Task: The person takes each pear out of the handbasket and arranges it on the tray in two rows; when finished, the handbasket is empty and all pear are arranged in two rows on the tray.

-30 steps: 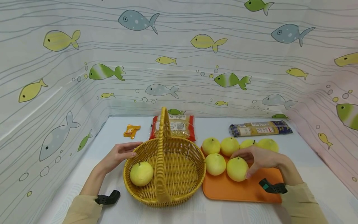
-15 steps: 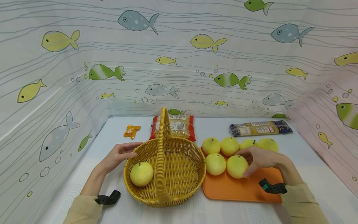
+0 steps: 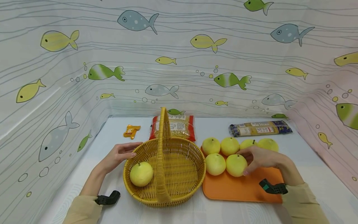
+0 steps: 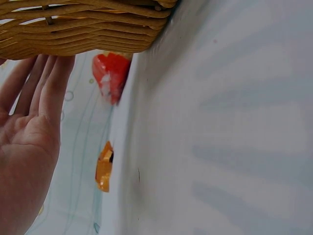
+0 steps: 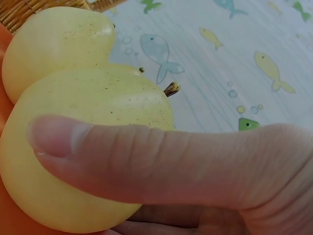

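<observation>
My left hand (image 3: pixel 116 157) rests its straight fingers against the outer left side of a woven basket (image 3: pixel 197 186) with a tall arched handle. Inside the basket, left of the handle, lies one round yellow pear (image 3: pixel 141 174). Over an orange tray (image 3: pixel 237 193), my right hand (image 3: pixel 263 157) grips a stemmed yellow pear (image 3: pixel 236 165) at the near row's right end. Its thumb lies across the fruit in the right wrist view, with other fingers partly hidden behind. Beside it sits another pear (image 3: pixel 215 164), and several more, like this pear (image 3: pixel 211 146), line the back of the tray.
A red-edged clear bag (image 3: pixel 190 127) of dry food lies behind the basket. A small orange packet (image 3: pixel 130 131) is at the back left. Behind the tray lies a long dark-ended package (image 3: pixel 260 128). Fish-patterned sheeting walls in the white table (image 3: pixel 221 213) on three sides.
The pear in my right hand has shifted slightly away from me and to the left, towards the back row. My left hand and the basket have stayed put.
</observation>
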A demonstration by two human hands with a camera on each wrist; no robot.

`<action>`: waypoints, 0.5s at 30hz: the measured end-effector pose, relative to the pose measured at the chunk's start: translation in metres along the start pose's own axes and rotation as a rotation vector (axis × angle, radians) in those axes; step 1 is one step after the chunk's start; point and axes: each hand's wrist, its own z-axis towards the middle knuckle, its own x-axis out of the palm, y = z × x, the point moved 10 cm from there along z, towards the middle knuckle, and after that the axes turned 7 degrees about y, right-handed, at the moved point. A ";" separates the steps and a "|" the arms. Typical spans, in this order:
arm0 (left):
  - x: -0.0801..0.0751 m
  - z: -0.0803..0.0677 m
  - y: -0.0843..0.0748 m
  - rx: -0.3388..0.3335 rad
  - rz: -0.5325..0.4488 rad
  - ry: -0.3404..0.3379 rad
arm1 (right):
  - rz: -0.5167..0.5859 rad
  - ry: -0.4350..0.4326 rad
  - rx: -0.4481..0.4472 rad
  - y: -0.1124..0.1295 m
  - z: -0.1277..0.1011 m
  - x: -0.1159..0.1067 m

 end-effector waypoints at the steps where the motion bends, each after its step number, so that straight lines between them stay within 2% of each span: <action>1: 0.000 0.000 0.000 0.000 -0.001 0.000 | 0.001 -0.007 0.005 0.000 0.000 0.000; 15: -0.001 -0.001 0.000 0.011 0.002 0.007 | -0.026 -0.026 -0.003 0.000 0.001 -0.003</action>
